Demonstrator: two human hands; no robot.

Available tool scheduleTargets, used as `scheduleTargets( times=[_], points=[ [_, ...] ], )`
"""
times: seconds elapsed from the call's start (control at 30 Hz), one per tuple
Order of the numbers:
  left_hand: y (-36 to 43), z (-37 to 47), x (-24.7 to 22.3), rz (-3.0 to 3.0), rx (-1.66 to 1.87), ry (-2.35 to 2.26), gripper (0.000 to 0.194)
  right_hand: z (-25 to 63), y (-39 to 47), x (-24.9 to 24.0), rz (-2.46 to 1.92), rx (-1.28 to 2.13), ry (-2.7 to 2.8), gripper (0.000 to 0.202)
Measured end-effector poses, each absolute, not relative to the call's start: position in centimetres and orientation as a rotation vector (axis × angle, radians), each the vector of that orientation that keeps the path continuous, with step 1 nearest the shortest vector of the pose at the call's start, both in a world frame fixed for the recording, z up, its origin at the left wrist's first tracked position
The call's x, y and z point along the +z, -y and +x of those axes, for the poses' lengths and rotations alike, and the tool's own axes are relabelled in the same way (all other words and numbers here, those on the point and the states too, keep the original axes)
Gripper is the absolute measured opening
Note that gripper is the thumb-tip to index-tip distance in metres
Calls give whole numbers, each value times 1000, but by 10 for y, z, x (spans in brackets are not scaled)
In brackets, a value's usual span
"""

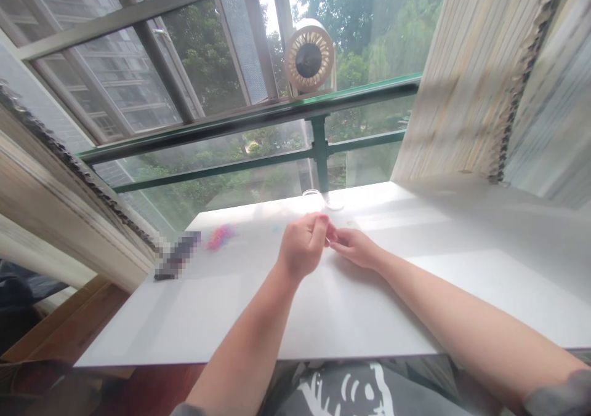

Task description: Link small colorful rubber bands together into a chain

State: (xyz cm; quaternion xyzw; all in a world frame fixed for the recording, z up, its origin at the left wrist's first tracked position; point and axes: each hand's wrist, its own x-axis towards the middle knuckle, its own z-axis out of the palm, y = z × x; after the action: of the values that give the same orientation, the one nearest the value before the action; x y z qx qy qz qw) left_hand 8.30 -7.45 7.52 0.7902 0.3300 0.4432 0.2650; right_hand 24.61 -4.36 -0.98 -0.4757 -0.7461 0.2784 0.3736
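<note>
My left hand (302,247) is closed above the white tabletop, its thumb pressed on top of the curled fingers. Close against it, my right hand (354,247) has its fingertips pinched together and meeting the left fingers. A small, pale glint shows between the two hands, too tiny to name. Just beyond them lie a clear round rim (312,192) and a clear disc-like piece (335,205), both washed out by sunlight. To the left is a loose heap of small pink, red and purple bits (220,237), blurred.
A dark, pixelated oblong object (178,256) lies at the left edge of the white table (221,317). A round fan (309,59) stands by the green window railing (318,151). Striped curtains (466,96) hang on both sides.
</note>
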Motion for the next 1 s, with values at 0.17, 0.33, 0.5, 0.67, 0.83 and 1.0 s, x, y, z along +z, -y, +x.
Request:
scheduleTargets(
  times=[0.17, 0.33, 0.5, 0.67, 0.83, 1.0],
  points=[
    [18, 68, 15, 2170, 890, -1274, 23, 246, 41, -9, -1228, 647, 1940, 15],
    [20, 68, -6, 2175, 776, -1172, 30, 246, 42, -10, -1235, 641, 1912, 17],
    [18, 70, -12, 2161, 782, -1138, 25, 246, 42, -9, -1243, 657, 1899, 18],
    [11, 67, -14, 2179, 845, -1180, 23, 246, 42, -10, -1255, 669, 1909, 18],
    [-14, 31, -1, 2223, 857, -1407, 21, 247, 44, -9, -1279, 676, 1932, 18],
    [-43, -23, 4, 2252, 787, -1849, 21, 247, 43, -9, -1290, 686, 1955, 18]
  ],
)
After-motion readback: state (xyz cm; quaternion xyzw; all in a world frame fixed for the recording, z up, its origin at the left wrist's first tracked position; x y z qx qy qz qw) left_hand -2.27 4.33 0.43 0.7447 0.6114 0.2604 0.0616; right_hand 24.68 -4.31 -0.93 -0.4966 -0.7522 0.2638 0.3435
